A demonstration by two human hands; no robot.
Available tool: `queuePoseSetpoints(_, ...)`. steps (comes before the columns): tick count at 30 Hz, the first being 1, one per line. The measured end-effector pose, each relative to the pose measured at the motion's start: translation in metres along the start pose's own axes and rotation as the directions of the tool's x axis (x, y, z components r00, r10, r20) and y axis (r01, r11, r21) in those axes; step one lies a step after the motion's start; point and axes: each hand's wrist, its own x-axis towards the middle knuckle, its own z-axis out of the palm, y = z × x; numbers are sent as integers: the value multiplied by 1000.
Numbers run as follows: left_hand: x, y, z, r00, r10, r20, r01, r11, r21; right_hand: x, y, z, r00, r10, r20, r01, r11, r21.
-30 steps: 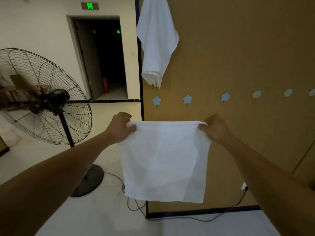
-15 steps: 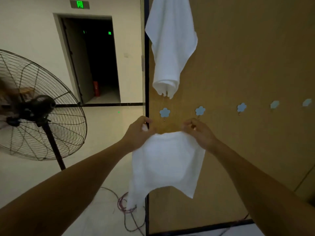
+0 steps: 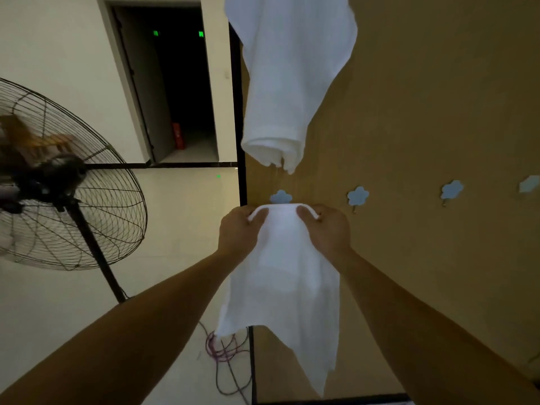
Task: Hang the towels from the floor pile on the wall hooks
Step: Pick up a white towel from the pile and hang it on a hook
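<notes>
Lengthwise downward, towel (image 3: 280, 273) under leftmost hook (image 3: 281, 197)

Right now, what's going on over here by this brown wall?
A person is hanging up a white towel. The left hand and right hand each grip its bunched top edge, held right at the leftmost blue flower hook on the wall; the hook's prong is hidden, so whether the towel has caught is unclear. Another white towel hangs higher up, and the next hook to the right is bare. A standing fan is off to the left.
</notes>
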Motion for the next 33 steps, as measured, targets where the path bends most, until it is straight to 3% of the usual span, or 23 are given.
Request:
queuePoseSetpoints(5, 15, 0, 18, 987, -67, -148, 83, 991, 108, 27, 6, 20, 994, -94, -56, 85, 987, -135)
queuePoseSetpoints(9, 5, -19, 32, 970, -204, -135, 220, 968, 121, 25, 21, 30, 999, -6, 34, 13, 978, -206)
queuePoseSetpoints(12, 1, -26, 37, 921, -389, 11, 388, 918, -78, 24, 25, 32, 973, 172, 155, -158, 983, -94)
queuePoseSetpoints(15, -2, -24, 40, 807, -454, 377, 566, 776, -278, 22, 30, 32, 883, 352, 312, -352, 934, -57)
queuePoseSetpoints(17, -2, -28, 45, 781, -505, 368, 603, 764, -231, 14, 37, 35, 870, 377, 318, -337, 925, -174)
queuePoseSetpoints(19, -3, -27, 49, 837, -492, 241, 504, 863, 10, 3, 41, 39, 905, 328, 270, -239, 919, -314)
queuePoseSetpoints(21, -13, -31, 52, 913, -367, 178, 315, 911, 265, -9, 46, 43, 952, 215, 216, -130, 928, -349)
queuePoseSetpoints(24, -40, -61, 45, 957, -223, 183, 155, 933, 325, -18, 60, 44, 994, 34, 107, 21, 878, -478)
queuePoseSetpoints(27, -55, -92, 31, 935, -228, 272, 109, 913, 392, -26, 72, 44, 990, -51, 132, 116, 831, -544)
queuePoseSetpoints(30, -49, -93, 20, 982, -151, 115, 60, 822, 567, -27, 74, 45, 990, -88, 111, 134, 841, -525)
queuePoseSetpoints(33, -41, -66, 21, 987, 158, -24, -125, 856, 502, -29, 68, 43, 977, -209, -27, 181, 897, -404)
